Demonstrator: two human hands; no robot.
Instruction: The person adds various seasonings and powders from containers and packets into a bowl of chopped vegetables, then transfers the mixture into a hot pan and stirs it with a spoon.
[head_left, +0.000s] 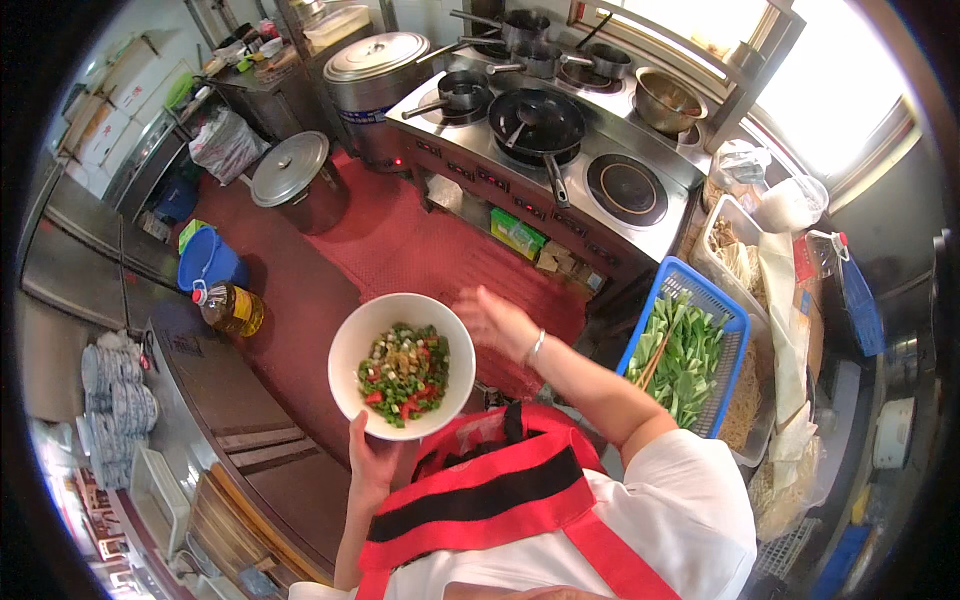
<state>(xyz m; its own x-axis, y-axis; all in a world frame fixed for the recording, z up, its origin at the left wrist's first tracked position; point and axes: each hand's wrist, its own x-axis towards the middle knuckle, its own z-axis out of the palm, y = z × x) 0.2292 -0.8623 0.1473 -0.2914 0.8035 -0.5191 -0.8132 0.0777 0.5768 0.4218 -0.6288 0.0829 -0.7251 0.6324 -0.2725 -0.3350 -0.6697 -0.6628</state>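
My left hand (370, 452) grips a large white bowl (346, 345) by its near rim, thumb on the edge and fingers hidden beneath. Inside lie chopped green onions and red pepper pieces (405, 375), with a small light-brown heap that looks like minced garlic or seasoning. Just right of the bowl is my right hand (495, 319), blurred, its fingers stretched toward the rim. Nothing shows in that hand; whether its fingertips touch the bowl I cannot tell.
Ahead stands a steel stove (480, 135) with several pots and a black wok (544, 112) holding a ladle. To the right, leafy greens (679, 356) and chopsticks fill a blue basket (739, 330). A lidded pot (291, 169), blue bucket (208, 259) and oil jug (232, 309) stand on the red floor.
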